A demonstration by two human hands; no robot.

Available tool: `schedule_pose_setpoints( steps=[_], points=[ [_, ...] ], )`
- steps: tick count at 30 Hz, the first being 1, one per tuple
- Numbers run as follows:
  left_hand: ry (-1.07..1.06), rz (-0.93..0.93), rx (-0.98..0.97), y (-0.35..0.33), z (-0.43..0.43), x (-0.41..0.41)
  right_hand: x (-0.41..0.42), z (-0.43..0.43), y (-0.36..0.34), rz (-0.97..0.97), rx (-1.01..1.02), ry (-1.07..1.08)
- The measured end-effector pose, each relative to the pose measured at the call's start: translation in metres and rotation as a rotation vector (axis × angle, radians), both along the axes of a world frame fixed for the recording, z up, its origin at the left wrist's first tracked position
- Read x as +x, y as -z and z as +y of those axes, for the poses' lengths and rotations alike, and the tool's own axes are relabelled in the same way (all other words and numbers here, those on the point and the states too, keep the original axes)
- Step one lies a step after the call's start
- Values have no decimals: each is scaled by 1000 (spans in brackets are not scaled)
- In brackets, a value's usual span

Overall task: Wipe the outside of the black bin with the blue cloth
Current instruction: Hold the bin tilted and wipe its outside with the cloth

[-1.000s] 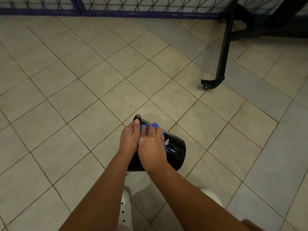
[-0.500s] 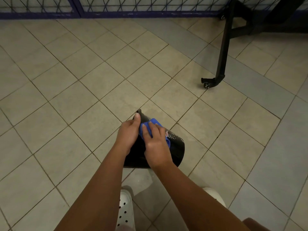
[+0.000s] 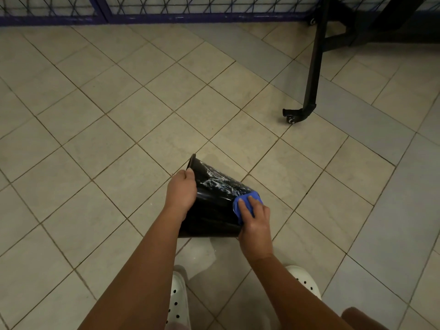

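1. Fingers (image 3: pixel 189 174) of the left hand (image 3: pixel 182 194): I log them curled round the side of the black bin (image 3: pixel 214 210) near its narrower far end. In my reading this grip steadies the bin and sets its angle.
2. Fingers (image 3: pixel 245 207) of the right hand (image 3: pixel 256 222): pressed down on the blue cloth (image 3: pixel 257 197) and curled slightly over it, pinning it to the bin's outer wall. I judge this to be the wiping hand.
3. Black bin: tipped over, narrow end pointing away and wide end toward the person, low over the tiled floor (image 3: pixel 95 115) just ahead of the feet. I cannot tell whether its underside touches the tiles. The tilt turns the side wall up to the cloth.
4. Blue cloth: bunched under the right hand on the bin's right flank, near the wide end.
5. White soapy streaks (image 3: pixel 214 181): on the upper wall, between the two hands. I take this patch as not yet wiped.
6. White shoes (image 3: pixel 178 301): on the floor behind the bin.
7. Black wheeled frame leg (image 3: pixel 312 67): far right, well apart from the bin.
8. Blue mesh fence (image 3: pixel 166 10): along the far edge of the floor.
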State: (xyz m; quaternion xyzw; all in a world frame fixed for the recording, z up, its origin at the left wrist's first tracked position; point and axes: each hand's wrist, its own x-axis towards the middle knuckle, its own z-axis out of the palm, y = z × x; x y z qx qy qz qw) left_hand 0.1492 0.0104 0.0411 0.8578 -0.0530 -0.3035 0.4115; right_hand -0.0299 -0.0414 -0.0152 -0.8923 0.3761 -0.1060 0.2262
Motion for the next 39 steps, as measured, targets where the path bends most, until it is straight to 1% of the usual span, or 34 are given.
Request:
schedule_pose_setpoints(
  steps=[4,7,9,11,15,20,22,26,28,34,39],
  points=[
    [-60,61,-36,0,-1,-3,18,17,-11,-11,-11,-70],
    [-69,43,-39,-1,-2,-4,42,26,-20,-60,-26,-214],
    [-67,26,-36,-3,-1,-5,55,21,-25,-47,-35,-267],
    [-73,16,-48,-4,1,-6,62,13,-28,-2,-24,-260],
    [-64,26,-69,-5,2,-7,57,18,-34,86,1,-148],
    [-84,74,-96,-7,5,-10,70,35,-48,74,-5,-236],
    [-94,94,-106,-9,6,-11,84,25,-54,142,-19,-268],
    [-90,113,-114,-8,6,-12,86,12,-62,323,-19,-188],
    [-96,133,-114,-8,6,-13,81,18,-67,364,-8,-179],
    [-148,172,-161,-13,10,-12,95,18,-68,323,-25,-291],
    [-178,181,-177,-11,10,-12,81,10,-61,407,39,-190]
  ],
)
